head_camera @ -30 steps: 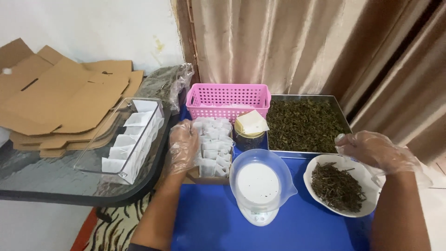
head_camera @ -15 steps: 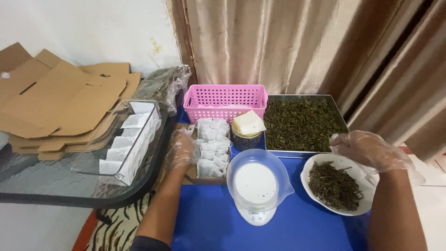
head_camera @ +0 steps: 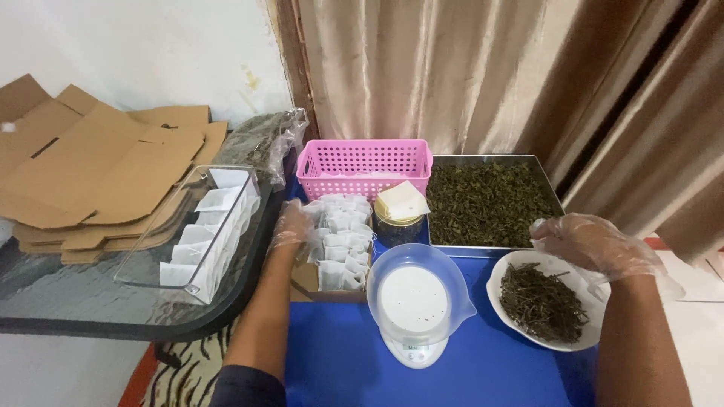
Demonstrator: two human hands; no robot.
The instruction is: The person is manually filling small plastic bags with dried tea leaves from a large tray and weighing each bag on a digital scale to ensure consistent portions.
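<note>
The left hand (head_camera: 290, 226), in a thin clear plastic glove, rests at the left edge of a stack of small white paper sachets (head_camera: 341, 241) standing in rows in a shallow cardboard box (head_camera: 309, 280) on the blue bench (head_camera: 339, 369); its fingers curl against the nearest sachets, but whether they have pinched one cannot be told from this angle. The right hand (head_camera: 596, 245), also gloved, hovers with fingers loosely bent over the far rim of a white bowl (head_camera: 504, 298) that holds dark dried leaves and stems (head_camera: 543, 301); it appears to grasp nothing. Between the hands, near the front of the bench, stands a small kitchen scale (head_camera: 412, 348) with a clear plastic weighing bowl (head_camera: 418, 290) on it, empty but for a few specks. Behind that sits a small dark jar (head_camera: 398, 226) with a pale folded paper on top, then a pink plastic basket (head_camera: 364, 167) at the far side, and to its right a metal tray (head_camera: 547, 188) filled with dried green leaves. To the left, a glass table (head_camera: 75, 301) carries flattened cardboard (head_camera: 90, 173) and a clear plastic tray (head_camera: 151, 264) lined with more white sachets. The sachets look very light, thin and easily creased, and gloves will likely slip on them, so one is best taken by its top edge between thumb and forefinger. The dried leaves look brittle and loose, best gathered in a gentle pinch.
</note>
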